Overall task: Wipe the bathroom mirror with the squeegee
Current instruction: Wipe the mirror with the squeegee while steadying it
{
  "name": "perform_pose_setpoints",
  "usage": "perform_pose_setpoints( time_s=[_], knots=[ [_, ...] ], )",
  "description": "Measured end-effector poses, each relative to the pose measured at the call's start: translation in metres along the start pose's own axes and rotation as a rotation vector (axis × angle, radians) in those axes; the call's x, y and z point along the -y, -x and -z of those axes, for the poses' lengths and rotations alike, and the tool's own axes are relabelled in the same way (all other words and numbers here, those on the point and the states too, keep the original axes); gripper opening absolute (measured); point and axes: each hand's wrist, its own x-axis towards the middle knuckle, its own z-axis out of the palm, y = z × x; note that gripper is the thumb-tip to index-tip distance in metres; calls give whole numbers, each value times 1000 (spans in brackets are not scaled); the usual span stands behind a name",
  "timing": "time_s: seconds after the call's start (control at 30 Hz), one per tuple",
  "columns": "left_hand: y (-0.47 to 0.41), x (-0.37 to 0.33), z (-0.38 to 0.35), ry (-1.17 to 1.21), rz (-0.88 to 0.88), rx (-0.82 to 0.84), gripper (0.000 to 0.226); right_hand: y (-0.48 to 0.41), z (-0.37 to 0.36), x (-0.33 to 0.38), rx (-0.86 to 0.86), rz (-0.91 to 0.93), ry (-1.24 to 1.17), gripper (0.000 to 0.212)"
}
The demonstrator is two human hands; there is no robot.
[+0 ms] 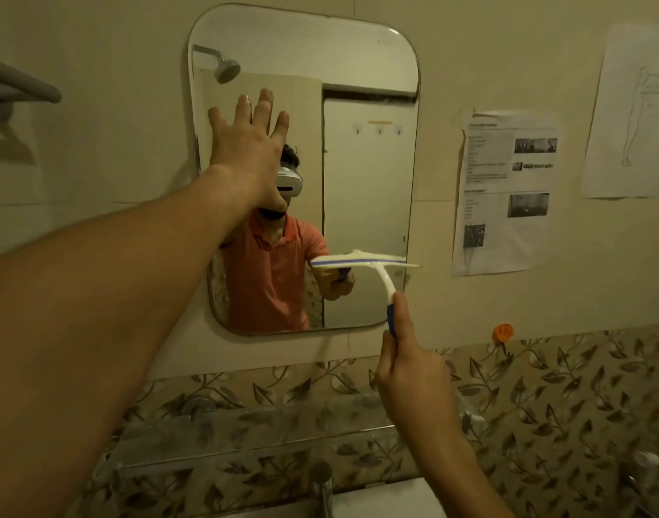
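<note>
A rounded rectangular mirror point(369, 162) hangs on the beige wall. My left hand point(251, 143) lies flat against the mirror's upper left part, fingers spread and straight. My right hand point(406, 368) grips the blue handle of a white squeegee point(365, 262). Its blade lies level across the mirror's lower right area, with the right tip reaching the mirror's edge. The mirror reflects a person in an orange shirt wearing a headset.
A glass shelf point(245, 439) runs below the mirror over leaf-patterned tiles. A tap point(322, 487) stands at the bottom centre. Printed papers point(507, 192) are stuck on the wall to the right. An orange hook point(503, 332) sits below them. A grey rail point(17, 84) juts out at left.
</note>
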Motion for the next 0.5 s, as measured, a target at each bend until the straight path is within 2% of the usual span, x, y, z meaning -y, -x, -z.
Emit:
perform_pose_setpoints(
  time_s=[0.3, 0.5],
  knots=[
    [0, -1, 1, -19, -4, 0, 141, 55, -30, -21, 184, -115, 10, 72],
    [-4, 1, 0, -12, -11, 7, 142, 71, -35, -40, 286, -232, 32, 66]
  ],
)
